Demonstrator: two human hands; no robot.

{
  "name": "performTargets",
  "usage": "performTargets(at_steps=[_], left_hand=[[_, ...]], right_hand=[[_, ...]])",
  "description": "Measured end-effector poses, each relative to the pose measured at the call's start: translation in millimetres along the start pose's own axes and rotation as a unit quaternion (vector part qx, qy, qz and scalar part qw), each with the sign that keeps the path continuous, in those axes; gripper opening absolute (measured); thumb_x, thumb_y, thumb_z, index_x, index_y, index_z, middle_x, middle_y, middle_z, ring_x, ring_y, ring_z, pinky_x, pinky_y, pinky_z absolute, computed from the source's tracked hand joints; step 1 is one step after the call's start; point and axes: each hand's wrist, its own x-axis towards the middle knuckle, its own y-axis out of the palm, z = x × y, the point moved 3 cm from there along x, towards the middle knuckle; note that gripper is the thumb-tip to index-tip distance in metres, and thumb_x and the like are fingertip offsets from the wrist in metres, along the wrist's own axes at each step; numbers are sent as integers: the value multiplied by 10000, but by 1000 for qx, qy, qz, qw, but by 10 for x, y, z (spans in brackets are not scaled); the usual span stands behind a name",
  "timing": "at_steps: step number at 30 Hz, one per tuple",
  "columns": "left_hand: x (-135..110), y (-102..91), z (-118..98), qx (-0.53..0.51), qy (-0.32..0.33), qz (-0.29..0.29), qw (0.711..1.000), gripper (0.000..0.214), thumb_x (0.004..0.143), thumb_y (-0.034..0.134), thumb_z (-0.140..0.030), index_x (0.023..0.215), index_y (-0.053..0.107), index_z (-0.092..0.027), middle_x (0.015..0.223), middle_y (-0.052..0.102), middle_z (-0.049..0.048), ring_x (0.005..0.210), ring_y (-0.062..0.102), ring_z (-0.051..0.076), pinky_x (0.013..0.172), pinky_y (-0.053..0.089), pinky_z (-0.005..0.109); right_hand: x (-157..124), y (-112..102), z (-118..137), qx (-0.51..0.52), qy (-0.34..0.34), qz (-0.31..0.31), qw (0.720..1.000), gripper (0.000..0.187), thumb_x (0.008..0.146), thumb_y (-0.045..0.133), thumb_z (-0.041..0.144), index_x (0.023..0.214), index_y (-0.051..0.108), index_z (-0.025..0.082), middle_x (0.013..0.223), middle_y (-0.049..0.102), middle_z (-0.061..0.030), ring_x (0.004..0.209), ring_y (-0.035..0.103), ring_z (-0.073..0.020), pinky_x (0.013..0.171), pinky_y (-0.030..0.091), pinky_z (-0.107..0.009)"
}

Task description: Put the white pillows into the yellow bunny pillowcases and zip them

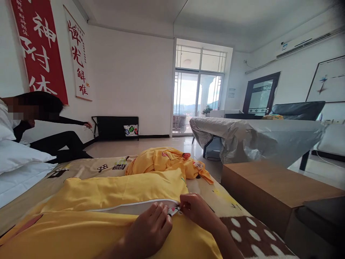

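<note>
A yellow pillowcase (126, 187) lies across the bed in front of me. Its long opening, edged in white zipper tape, shows a pale inside (134, 207). My left hand (155, 228) is closed on the opening's edge near the right end, its fingertips pressed on the cloth. Just beyond, my right hand (196, 212) pinches the corner of the same opening. Between the two hands a small bit of white printed fabric (174, 209) shows. What exactly lies under my fingertips is partly hidden.
Behind the pillowcase is a crumpled yellow cloth (159, 160) on the patterned bedsheet (107, 167). White pillows (24, 158) are stacked at left, near a seated person in dark clothes (61, 144). A wooden box-like cabinet (277, 180) and a plastic-covered table (253, 133) stand at right.
</note>
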Motion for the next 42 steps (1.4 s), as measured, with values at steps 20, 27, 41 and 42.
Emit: performTargets(at_steps=[20,27,41,42], left_hand=[[151,-96,250,-243,-135,176,944,145,905,425,-181,803,528,-187,826,637,14,764,557,173,704,430,314],[610,-51,435,-301,-176,246,904,197,893,413,-167,814,591,-199,844,629,24,814,559,171,729,432,294],[731,349,424,-308,-210,313,873,193,758,520,-192,707,706,-188,830,638,68,919,559,219,864,327,428],[749,348,428,-307,-205,323,871,195,765,521,-204,700,705,-183,830,646,73,928,563,227,871,326,436]], right_hand=[[-15,15,-47,15,3,-9,1000,153,609,462,28,583,490,177,580,518,44,589,411,-88,580,265,-197],[-1,17,-86,33,-1,-23,999,136,649,497,54,593,513,177,552,474,53,559,376,-81,557,256,-198],[-17,23,-116,28,-10,-40,999,154,670,527,47,591,556,176,543,477,53,569,391,-84,574,277,-197],[-12,31,-122,33,-7,-43,999,157,662,530,40,594,566,177,548,484,52,572,399,-85,576,282,-196]])
